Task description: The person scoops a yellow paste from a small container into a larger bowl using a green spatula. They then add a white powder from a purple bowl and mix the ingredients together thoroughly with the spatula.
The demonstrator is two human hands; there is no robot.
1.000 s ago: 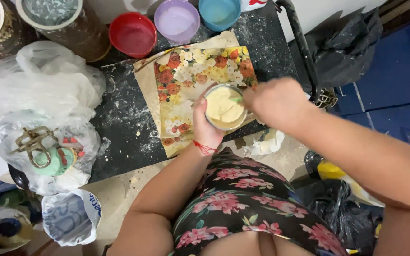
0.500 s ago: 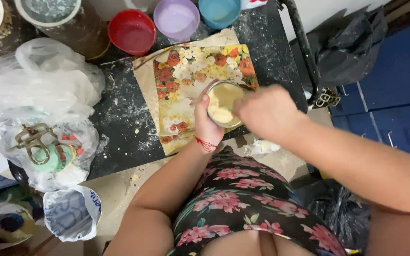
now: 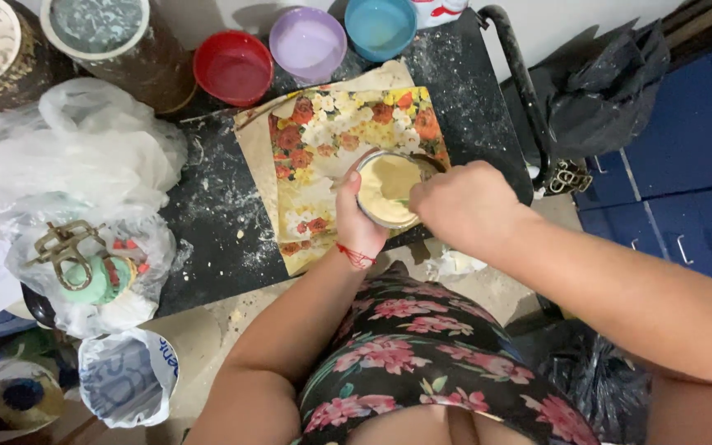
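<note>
A small round cup (image 3: 387, 188) filled with pale cream-yellow paste is held just above the near edge of a dark, dust-speckled table (image 3: 216, 239), over a sheet of flowered paper (image 3: 323, 156) that lies on a tan sheet of the same size. The left hand (image 3: 354, 224) wraps around the cup from its left and underside, fingers curled on the wall and thumb up along the rim; a thin red string circles that wrist. The right hand (image 3: 463, 202) is closed in a loose fist at the cup's right rim, fingers bunched down toward the paste; whatever it pinches is hidden under the knuckles, so I cannot tell what it holds. Along the far edge of the table stand three shallow round bowls in a row, a red bowl (image 3: 234, 67), a lilac bowl (image 3: 307, 43) and a blue bowl (image 3: 380, 25), and left of them two tall mottled cylinders (image 3: 117, 45). Crumpled clear plastic bags (image 3: 67, 165) cover the left end of the table, one holding a green round object with a brass fitting (image 3: 84, 268). To the right, a black bag (image 3: 603, 91) hangs beside blue drawers (image 3: 685, 165)
</note>
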